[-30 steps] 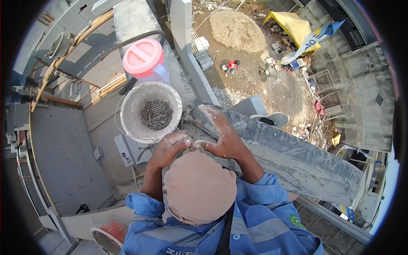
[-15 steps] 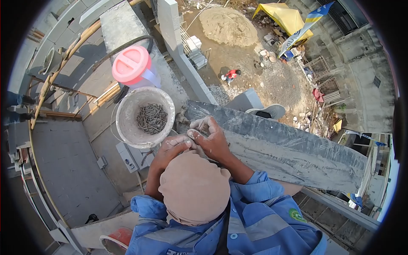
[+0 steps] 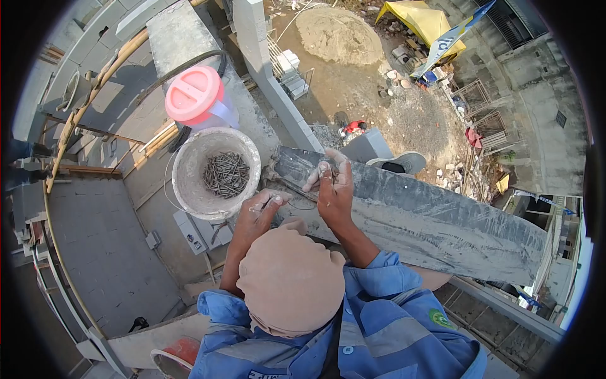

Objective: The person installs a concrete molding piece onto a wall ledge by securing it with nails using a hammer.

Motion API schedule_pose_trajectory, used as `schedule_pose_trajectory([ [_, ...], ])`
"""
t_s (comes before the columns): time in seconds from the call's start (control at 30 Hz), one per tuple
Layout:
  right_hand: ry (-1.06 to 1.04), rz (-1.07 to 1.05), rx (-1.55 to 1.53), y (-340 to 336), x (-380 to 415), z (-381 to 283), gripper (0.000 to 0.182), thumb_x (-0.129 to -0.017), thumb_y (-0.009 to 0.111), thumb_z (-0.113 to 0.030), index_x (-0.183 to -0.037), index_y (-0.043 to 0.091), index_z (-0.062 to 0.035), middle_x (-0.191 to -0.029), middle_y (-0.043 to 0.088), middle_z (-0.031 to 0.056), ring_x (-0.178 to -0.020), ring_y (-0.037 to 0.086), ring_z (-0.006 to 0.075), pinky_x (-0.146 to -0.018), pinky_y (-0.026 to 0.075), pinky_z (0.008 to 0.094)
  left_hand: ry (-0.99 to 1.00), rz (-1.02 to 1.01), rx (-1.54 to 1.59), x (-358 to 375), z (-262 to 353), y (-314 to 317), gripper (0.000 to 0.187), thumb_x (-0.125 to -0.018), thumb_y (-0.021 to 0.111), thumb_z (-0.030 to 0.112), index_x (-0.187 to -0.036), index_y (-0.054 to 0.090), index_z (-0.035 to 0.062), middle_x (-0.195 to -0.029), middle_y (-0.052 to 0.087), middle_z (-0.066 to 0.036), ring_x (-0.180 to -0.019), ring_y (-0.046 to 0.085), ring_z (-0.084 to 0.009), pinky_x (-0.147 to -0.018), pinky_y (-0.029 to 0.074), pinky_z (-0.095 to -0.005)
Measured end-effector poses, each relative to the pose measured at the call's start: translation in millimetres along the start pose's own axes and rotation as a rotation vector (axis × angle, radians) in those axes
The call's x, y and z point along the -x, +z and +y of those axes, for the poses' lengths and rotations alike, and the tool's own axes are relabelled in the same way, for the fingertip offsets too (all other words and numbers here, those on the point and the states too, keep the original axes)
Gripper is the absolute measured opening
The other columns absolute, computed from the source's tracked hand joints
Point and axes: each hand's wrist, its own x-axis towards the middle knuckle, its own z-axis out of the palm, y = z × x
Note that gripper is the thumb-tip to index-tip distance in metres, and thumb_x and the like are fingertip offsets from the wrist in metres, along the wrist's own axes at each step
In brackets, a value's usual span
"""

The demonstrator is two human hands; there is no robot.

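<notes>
My left hand (image 3: 255, 213), dusted with grey, is closed with thumb against curled fingers, just beside the bucket's lower right rim. My right hand (image 3: 332, 188) is raised over the end of a long dark board (image 3: 429, 218) smeared with grey, thumb and fingertips pinched together. A thin dark strand seems to run between the hands, but it is too fine to name, and what the fingers hold is hidden. To the left stands a whitish, mortar-crusted bucket (image 3: 184, 161) with a pile of nails (image 3: 225, 175) inside.
A jug with a pink lid (image 3: 194, 95) stands behind the bucket on a concrete ledge (image 3: 183, 38). Bamboo poles (image 3: 95, 104) run along the left. Beyond the wall (image 3: 278, 95), the ground lies far below, with a sand heap (image 3: 339, 36) and a person in red (image 3: 355, 127).
My hands have come apart: the right rose up and to the right, while the left shifted slightly and stays near the bucket. Below, the person in red has moved.
</notes>
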Motion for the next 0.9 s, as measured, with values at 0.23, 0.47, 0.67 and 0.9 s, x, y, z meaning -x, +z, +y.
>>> schedule_pose_trajectory([
  [0.23, 0.032, 0.100, -0.147, -3, -19, -11, 0.024, -0.105, 0.048, -0.022, -0.120, 0.052, -0.0033, -0.069, 0.048, -0.0036, -0.053, 0.043, 0.0030, -0.050, 0.039, 0.0208, 0.088, -0.226, 0.185, -28, 9, 16, 0.035, -0.101, 0.052, 0.029, -0.114, 0.066, -0.0002, -0.118, 0.067, -0.014, -0.112, 0.059, -0.0217, -0.099, 0.043, -0.0351],
  [0.47, -0.119, 0.244, -0.073, -10, -35, -9, 0.023, -0.103, 0.054, -0.025, -0.107, 0.059, -0.0035, -0.073, 0.048, -0.0063, -0.059, 0.036, -0.0004, -0.051, 0.030, 0.0194, -0.160, -0.589, 0.767, -47, -18, 46, 0.046, -0.104, 0.049, 0.036, -0.131, 0.055, 0.0000, -0.122, 0.063, -0.014, -0.114, 0.061, -0.0257, -0.098, 0.047, -0.0368],
  [0.67, -0.355, 0.342, 0.192, -6, -38, 4, 0.017, -0.102, 0.057, -0.022, -0.103, 0.060, -0.0050, -0.071, 0.052, -0.0037, -0.056, 0.045, 0.0037, -0.049, 0.034, 0.0199, -0.426, -0.724, 0.802, -43, -17, 45, 0.041, -0.104, 0.048, 0.034, -0.129, 0.054, 0.0012, -0.100, 0.063, -0.007, -0.086, 0.068, -0.0197, -0.077, 0.056, -0.0314],
  [0.9, -0.582, -0.050, 0.701, -27, -29, 8, 0.022, -0.090, 0.070, -0.021, -0.102, 0.067, -0.0037, -0.093, 0.070, 0.0137, -0.076, 0.069, 0.0268, -0.065, 0.054, 0.0356, -0.310, -0.641, 0.383, -43, -16, 35, 0.037, -0.102, 0.053, 0.036, -0.115, 0.063, 0.0026, -0.080, 0.059, 0.001, -0.062, 0.058, -0.0067, -0.063, 0.052, -0.0234],
])
